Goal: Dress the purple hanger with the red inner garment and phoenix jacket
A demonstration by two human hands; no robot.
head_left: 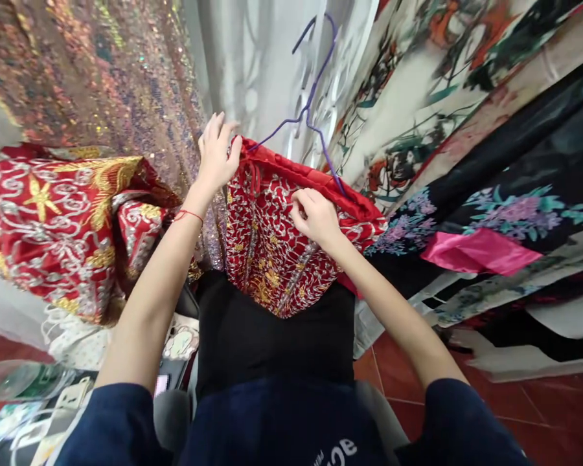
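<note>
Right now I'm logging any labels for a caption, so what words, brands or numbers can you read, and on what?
"ac": only a guess, pale upside-down letters on the navy shirt, cut off by the frame edge.
Packets on the floor: print too blurred to read.
Red embroidered garment: patterns only, no words.

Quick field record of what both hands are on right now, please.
left hand: grips the top left edge of the red garment with silver and gold embroidery
right hand: pinches the garment's red lined upper edge, right of middle
purple wire hanger: inside the garment's top, hook up
left wrist: thin red string bracelet
nearby: folded red and gold embroidered cloth at left
</note>
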